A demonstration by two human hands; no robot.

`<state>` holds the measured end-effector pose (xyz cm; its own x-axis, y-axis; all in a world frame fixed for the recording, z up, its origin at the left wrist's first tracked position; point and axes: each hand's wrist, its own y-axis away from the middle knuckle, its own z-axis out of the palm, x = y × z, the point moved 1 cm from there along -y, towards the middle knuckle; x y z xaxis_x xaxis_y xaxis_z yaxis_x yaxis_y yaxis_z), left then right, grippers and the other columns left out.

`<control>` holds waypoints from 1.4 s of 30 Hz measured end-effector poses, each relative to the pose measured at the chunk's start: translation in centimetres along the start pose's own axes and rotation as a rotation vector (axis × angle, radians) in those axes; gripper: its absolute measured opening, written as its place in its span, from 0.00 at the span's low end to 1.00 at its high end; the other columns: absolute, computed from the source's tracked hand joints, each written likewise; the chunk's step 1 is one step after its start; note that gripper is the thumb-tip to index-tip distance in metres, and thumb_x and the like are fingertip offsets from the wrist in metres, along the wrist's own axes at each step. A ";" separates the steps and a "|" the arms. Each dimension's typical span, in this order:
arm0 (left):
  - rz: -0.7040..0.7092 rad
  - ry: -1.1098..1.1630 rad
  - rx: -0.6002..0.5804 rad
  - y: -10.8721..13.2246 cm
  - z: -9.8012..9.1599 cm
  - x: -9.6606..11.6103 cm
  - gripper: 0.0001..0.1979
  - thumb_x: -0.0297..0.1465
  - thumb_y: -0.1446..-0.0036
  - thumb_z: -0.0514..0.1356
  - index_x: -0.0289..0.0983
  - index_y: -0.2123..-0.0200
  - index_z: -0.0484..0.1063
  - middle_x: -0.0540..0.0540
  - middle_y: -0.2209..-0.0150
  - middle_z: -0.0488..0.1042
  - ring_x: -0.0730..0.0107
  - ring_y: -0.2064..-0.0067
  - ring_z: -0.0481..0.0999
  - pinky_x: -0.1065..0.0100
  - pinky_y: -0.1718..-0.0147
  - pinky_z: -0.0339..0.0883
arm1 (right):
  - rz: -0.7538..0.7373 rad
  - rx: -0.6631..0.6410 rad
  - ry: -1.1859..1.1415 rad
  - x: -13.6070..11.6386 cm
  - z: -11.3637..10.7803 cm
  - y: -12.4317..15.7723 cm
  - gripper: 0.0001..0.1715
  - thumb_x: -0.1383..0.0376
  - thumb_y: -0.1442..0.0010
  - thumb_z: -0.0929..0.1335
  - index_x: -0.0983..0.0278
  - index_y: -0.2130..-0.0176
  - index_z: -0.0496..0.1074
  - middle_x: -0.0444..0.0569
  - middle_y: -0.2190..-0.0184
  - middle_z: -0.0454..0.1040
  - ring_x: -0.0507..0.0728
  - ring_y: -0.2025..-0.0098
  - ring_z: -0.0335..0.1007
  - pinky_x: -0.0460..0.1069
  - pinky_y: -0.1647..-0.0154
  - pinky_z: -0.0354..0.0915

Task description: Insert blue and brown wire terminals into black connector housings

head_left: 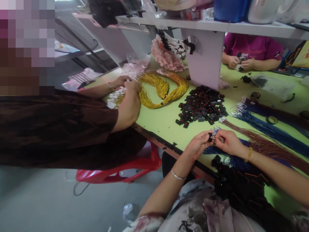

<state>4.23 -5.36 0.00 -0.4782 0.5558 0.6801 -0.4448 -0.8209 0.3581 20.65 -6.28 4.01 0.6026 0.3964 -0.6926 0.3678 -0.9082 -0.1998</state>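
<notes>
A small black connector (210,137) sits pinched between the fingertips of the left hand (198,145) and the right hand (228,141), near the scene's front edge and right of centre. Its details are too small to tell.

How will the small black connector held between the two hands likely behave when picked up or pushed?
Probably light and stiff: the black connector is pinched between the left hand and right hand. Likely slides, not rolls: blocky ones in the pile lie flat on the table.
</notes>
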 end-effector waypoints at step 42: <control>0.195 -0.288 0.163 0.6 0.6 -1.0 0.15 0.33 0.55 0.67 0.33 0.63 0.73 0.46 0.71 0.76 0.72 0.69 0.74 0.69 0.64 0.66 | 0.293 -0.231 0.408 5.6 -3.2 -1.1 0.08 0.66 0.43 0.63 0.63 0.70 0.70 0.46 0.74 0.72 0.52 0.73 0.61 0.46 0.72 0.50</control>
<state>4.94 -6.48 -0.10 -0.2990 0.3466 0.8891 -0.2288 -0.9306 0.2858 25.87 -2.66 2.54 0.9116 0.1934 -0.3628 0.2618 -0.9535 0.1495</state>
